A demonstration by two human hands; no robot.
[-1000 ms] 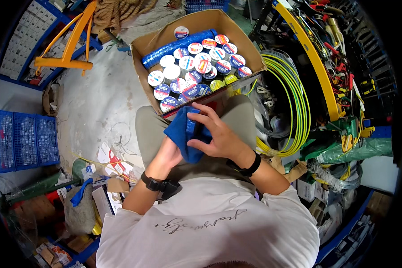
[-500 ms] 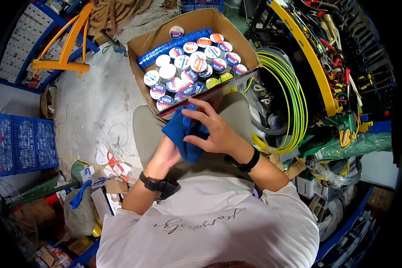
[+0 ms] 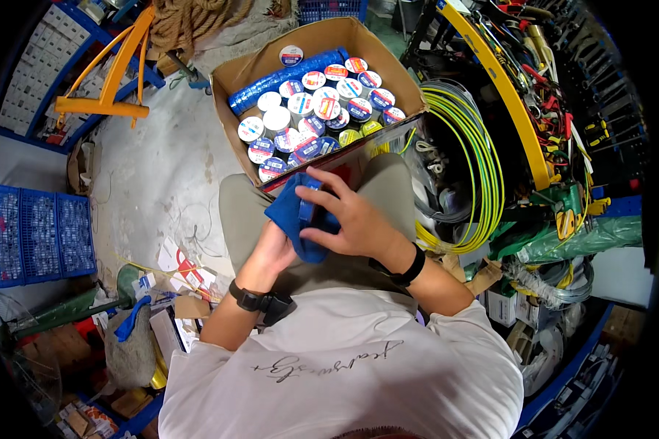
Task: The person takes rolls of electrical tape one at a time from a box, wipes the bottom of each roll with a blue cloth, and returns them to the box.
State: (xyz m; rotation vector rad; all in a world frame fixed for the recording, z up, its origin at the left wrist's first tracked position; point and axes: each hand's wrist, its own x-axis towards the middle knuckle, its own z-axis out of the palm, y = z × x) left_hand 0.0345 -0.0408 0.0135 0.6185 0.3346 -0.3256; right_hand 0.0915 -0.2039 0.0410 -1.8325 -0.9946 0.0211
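Above my lap, a blue cloth [image 3: 283, 211] drapes over my left hand [image 3: 272, 247], whose fingers are mostly hidden beneath it and hold it from below. Against the cloth stands a blue roll of tape [image 3: 307, 212], tilted on its edge. The thumb and fingers of my right hand [image 3: 355, 223] are curved round the roll from the right. Just beyond my hands, an open cardboard box [image 3: 245, 62] holds several rolls of tape [image 3: 326, 108] in stacks with round labels. A long blue sleeve of rolls [image 3: 289, 78] lies along its far side.
Coiled yellow-green cable [image 3: 490, 168] lies right of the box. Beyond it stands a yellow-edged rack [image 3: 509, 88] of hand tools. Blue crates [image 3: 40, 234] are at the left, and a yellow metal frame [image 3: 113, 73] is at the upper left. Cardboard scraps [image 3: 190, 306] litter the lower left.
The fingers of my right hand have shifted slightly on the roll of tape, and the roll has tilted a little. The cloth stays in my left hand.
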